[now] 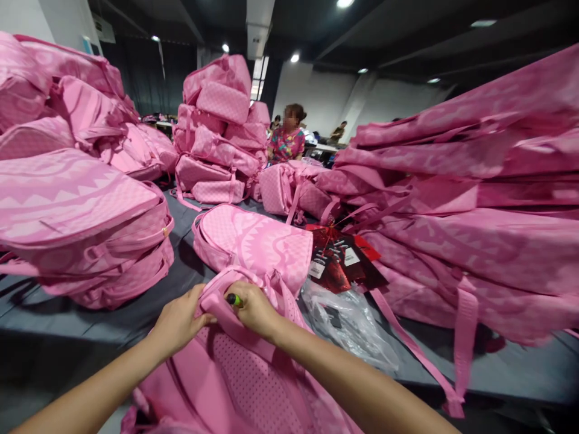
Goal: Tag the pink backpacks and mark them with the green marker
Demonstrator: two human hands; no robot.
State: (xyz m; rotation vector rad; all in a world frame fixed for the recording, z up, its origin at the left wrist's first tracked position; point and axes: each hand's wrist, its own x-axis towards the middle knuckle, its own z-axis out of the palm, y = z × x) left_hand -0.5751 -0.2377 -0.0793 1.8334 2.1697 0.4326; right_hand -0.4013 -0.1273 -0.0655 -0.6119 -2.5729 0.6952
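A pink backpack lies in front of me, its dotted mesh back panel and straps facing up. My left hand is closed on the top edge of this backpack, the thumb pressed against the strap. In my right hand is a small tool with a green and black handle; its working end is hidden, so I cannot tell its kind. The right hand rests against the top of the backpack, close beside the left. Just beyond it lies a second pink backpack with a light zigzag print.
Pink backpacks are piled at left, in the middle and at right. Black and red hang tags and a clear plastic bag lie on the dark tabletop. A person is behind the piles.
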